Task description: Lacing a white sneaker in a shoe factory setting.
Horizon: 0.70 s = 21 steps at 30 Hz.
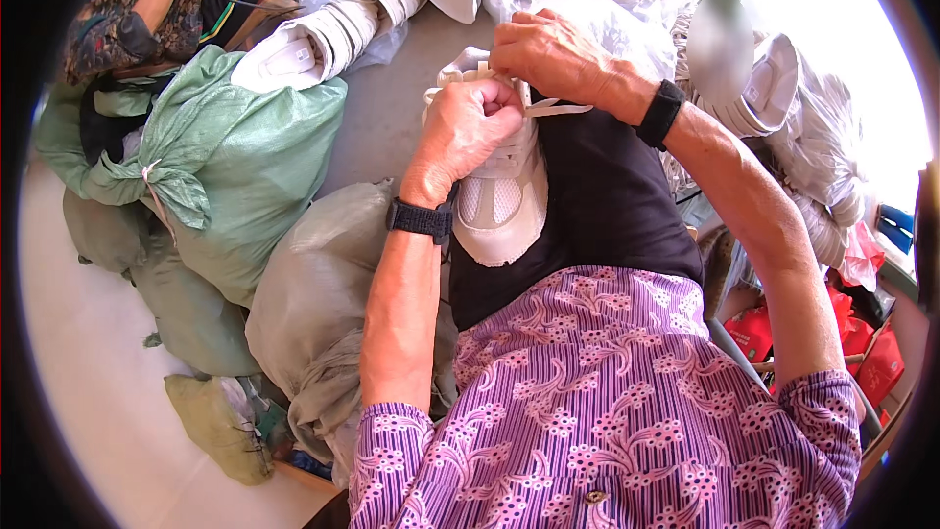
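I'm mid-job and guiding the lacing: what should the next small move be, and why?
Probably draw the loose pale shoelace gently snug with the right hand while the left hand steadies the sneaker: both hands are at its laced part, and a length of lace trails past its right edge, below the right hand.

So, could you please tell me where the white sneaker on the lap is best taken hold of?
Probably around the rounded toe cap, from the person's body side: the white sneaker lies with its toe toward the body and that end uncovered, whereas the left hand and right hand crowd the lacing.
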{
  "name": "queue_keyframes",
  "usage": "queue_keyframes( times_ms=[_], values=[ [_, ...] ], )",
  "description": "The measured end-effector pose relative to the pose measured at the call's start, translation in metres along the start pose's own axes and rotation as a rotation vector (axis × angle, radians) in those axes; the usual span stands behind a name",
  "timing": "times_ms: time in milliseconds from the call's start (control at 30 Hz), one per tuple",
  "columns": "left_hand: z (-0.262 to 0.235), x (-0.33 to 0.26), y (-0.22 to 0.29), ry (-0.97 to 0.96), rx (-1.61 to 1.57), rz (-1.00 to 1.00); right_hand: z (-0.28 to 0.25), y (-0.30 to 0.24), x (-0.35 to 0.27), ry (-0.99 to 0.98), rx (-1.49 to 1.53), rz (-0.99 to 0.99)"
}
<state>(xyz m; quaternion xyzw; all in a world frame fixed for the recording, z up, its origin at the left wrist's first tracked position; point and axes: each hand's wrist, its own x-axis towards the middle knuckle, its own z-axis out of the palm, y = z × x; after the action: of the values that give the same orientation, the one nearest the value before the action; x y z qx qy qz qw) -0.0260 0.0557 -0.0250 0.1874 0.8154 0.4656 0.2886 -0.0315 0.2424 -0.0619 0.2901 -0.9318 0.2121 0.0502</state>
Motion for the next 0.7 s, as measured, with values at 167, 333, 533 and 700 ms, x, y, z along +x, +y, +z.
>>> queue_keyframes(
  times_ms=[167,333,533,700],
  values=[
    [-0.001,0.000,-0.003,-0.006,-0.006,0.001,0.008,0.001,-0.004,0.060,-0.060,0.002],
    [-0.001,0.002,-0.005,-0.024,-0.045,-0.018,0.008,0.011,-0.006,0.047,-0.035,-0.033],
    [-0.001,0.000,-0.005,0.012,-0.020,0.005,0.006,0.007,-0.004,0.011,-0.081,-0.004],
    [-0.003,0.000,-0.004,-0.032,-0.039,-0.017,0.007,0.012,-0.006,0.029,-0.015,-0.020]
  ],
)
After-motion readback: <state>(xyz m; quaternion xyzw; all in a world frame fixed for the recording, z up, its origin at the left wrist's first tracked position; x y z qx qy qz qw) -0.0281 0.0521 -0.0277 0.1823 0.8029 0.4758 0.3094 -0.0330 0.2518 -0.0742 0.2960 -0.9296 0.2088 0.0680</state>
